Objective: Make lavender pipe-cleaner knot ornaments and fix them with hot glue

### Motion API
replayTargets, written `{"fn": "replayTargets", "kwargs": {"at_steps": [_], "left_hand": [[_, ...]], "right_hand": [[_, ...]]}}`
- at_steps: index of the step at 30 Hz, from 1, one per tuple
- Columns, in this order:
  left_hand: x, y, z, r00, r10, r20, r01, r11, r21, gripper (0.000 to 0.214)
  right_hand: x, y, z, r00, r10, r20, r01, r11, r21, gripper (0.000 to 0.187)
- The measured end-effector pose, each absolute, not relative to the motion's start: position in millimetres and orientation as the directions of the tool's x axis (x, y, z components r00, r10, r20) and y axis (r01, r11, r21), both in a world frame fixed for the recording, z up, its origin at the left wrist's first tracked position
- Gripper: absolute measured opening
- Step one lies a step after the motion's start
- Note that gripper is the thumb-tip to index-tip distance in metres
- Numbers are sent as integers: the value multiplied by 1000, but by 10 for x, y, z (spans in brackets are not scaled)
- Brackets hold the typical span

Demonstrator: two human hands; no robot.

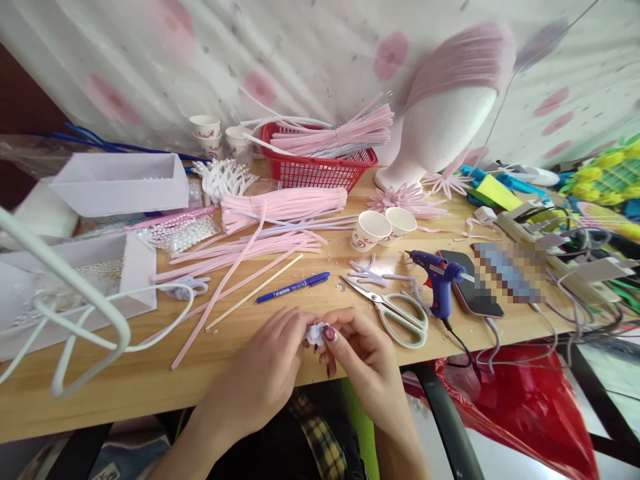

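Between my fingertips, just over the table's front edge, is a small pale lilac fuzzy piece, looking like bent pipe cleaner. My left hand pinches it from the left, its fingers curled and partly hidden. From the other side my right hand grips it, thumb on top. Scissors with pale handles lie right of my hands. Beyond my fingers rests a blue pen, beside a thin wooden stick. Short lilac pipe cleaner pieces are scattered past the scissors.
A blue glue gun stands by a phone and power strips. Pink pipe cleaners lie before a red basket. Two paper cups, a foam head and white boxes surround them. White tubing arches at left.
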State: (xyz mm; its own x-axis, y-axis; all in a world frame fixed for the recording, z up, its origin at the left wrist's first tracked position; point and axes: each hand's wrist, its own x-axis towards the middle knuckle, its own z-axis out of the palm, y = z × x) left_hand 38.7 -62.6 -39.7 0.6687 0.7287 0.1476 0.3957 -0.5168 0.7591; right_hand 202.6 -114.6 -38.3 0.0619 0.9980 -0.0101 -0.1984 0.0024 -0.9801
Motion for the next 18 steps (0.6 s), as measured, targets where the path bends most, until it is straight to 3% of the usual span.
{"fn": "replayTargets", "kwargs": {"at_steps": [3, 6, 9, 11, 13, 18], "left_hand": [[386, -664, -419, 653, 728, 209, 419, -577, 702, 45], [377, -737, -418, 461, 808, 366, 534, -582, 613, 49], [391, -824, -387, 262, 883, 389, 464, -469, 752, 24], [422, -864, -363, 231, 925, 302, 348, -369, 862, 10], [459, -882, -351, 202, 935, 293, 327, -346, 879, 5], [485, -907, -411, 47, 826, 562, 531, -497, 686, 18]], "right_hand": [[1980, -1110, -405, 61, 996, -62, -313, -40, -949, 19], [1930, -1099, -412, 111, 991, -68, -344, -26, -939, 21], [1873, -1113, -405, 159, 987, -15, -332, 39, -942, 19], [1837, -1127, -401, 197, 980, 34, -289, 91, -953, 17], [1807, -1142, -406, 241, 968, 77, -224, 132, -966, 14], [1758, -1198, -489, 285, 945, 163, -120, 203, -972, 7]]}}
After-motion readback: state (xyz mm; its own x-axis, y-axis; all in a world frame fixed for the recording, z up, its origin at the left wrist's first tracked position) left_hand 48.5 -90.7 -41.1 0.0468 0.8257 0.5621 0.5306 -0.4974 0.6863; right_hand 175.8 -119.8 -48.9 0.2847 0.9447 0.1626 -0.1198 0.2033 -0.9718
